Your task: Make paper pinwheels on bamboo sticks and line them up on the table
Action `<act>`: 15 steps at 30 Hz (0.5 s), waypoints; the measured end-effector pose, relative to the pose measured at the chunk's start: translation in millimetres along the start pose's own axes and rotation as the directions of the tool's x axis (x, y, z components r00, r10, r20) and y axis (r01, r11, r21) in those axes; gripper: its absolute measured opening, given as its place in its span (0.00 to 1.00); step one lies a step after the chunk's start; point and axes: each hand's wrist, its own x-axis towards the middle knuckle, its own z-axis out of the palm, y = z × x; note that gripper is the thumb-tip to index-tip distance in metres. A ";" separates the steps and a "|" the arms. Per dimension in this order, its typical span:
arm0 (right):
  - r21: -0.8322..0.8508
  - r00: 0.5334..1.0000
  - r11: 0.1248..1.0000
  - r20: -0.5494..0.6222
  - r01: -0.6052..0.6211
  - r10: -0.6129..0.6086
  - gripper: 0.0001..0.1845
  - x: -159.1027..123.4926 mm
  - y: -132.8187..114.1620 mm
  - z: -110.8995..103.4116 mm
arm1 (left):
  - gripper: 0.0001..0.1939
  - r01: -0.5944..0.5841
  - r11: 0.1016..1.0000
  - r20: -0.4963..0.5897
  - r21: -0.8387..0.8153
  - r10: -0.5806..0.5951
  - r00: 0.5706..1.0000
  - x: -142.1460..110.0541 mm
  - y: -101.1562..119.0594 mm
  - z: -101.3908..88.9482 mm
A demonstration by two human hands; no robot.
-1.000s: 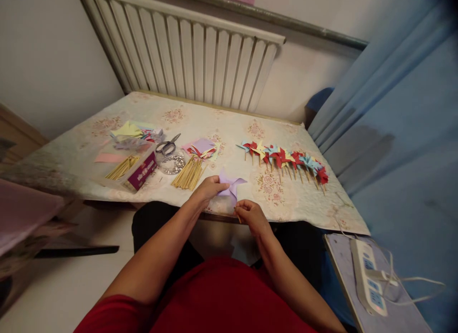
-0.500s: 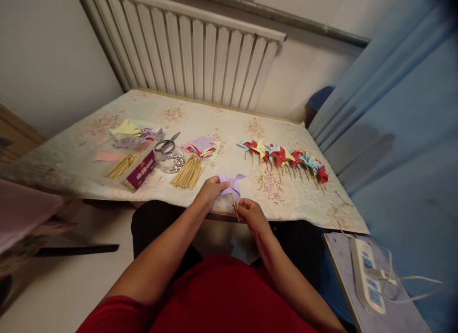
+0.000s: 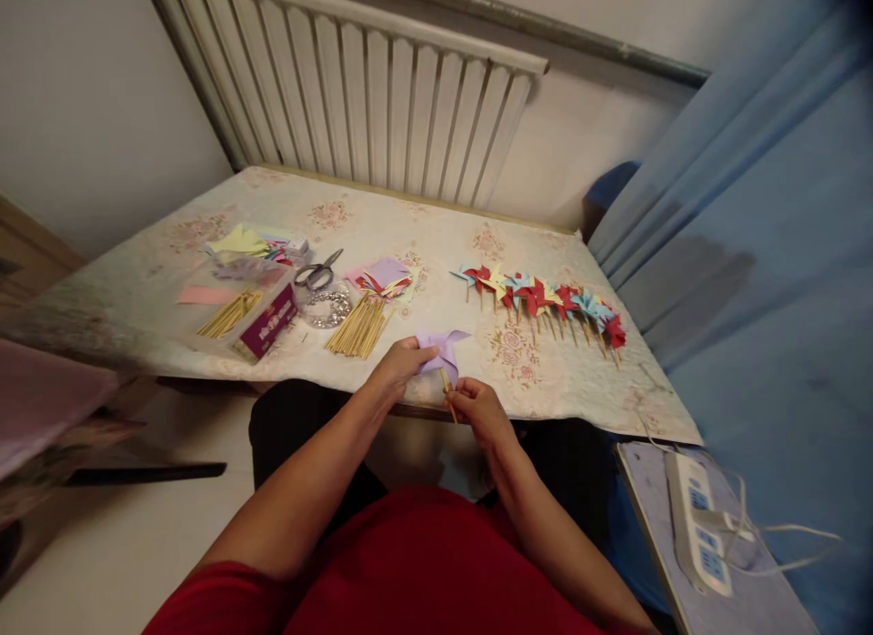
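Pinching by the left hand (image 3: pixel 397 364) is seen at the purple paper pinwheel (image 3: pixel 447 347), w/ the thumb laid approx. at its middle; the stick (image 3: pixel 446 381) below is gripped betw. thumb & fingers of the right hand (image 3: pixel 481 411). Both pcs are held betw. the hands, at the near edge of the table (image 3: pixel 566 398). If the stick is twisted or pulled while the paper is pinned by the thumb, the blades could be creased or torn nr. the centre. If the R pinch is loosened, the stick's lower end could be let sag & the paper bent. Whether a pin is fitted at the centre can't be told (too small); if so, a fingertip could be pricked. If the L hand is swung wide, the bundle of sticks (image 3: pixel 358 327) near it could be scattered.
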 end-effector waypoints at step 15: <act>-0.028 0.999 0.999 0.024 -0.046 0.047 0.11 0.2 7.8 0.8 | 0.12 -0.100 0.995 -0.120 -0.023 0.097 0.988 7.4 -7.6 -3.6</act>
